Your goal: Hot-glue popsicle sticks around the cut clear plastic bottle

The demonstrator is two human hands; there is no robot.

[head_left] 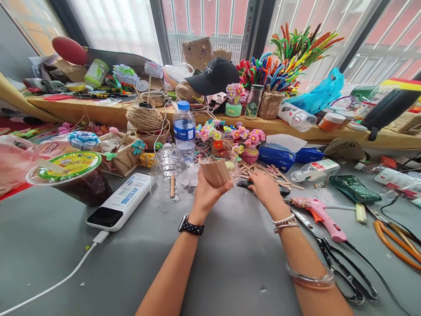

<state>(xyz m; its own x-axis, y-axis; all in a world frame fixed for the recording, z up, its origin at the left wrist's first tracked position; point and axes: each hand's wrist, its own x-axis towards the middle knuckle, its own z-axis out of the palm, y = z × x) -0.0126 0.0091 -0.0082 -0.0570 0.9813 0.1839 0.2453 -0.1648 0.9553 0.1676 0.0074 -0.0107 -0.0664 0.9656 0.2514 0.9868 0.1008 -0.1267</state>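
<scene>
- L hand (208, 192): grasping a small cup of flat wood sticks (215, 172), fingers round its side, thumb at the R. Cup is tilted, held up off the worktop (237, 263), approx mid-width, twd the back edge.
- R hand (265, 188): fingers bent down over a black-handled tool (284, 191), just beside loose sticks (278, 176); can't tell if it's gripping anything or only touching.
- Loose sticks: spread flat, criss-crossed, behind R hand, nr back edge of worktop.
- L of the cup: cut clear plastic bottle (159, 175) w/ one single stick (172, 186) showing at it; can't tell if in or behind. Water bottle (184, 131), blue cap, upright just behind.
- Further twd worktop's L edge: white power bank (131, 197) w/ cable plugged in, then a lidded drink cup (75, 169).
- Twd R edge: pink glue gun (324, 215) on its side; black scissors (321, 245) lying open-handled nr R forearm, twd near R corner; orange-handled scissors (378, 228) further R.
- Back edge: blue tissue pack (276, 156), tissue sticking out, R of some crochet-type flowers (253, 138).
- Ledge (108, 113) behind worktop: black cap (215, 77), pipe cleaners (289, 66) bunched upright, etc.
</scene>
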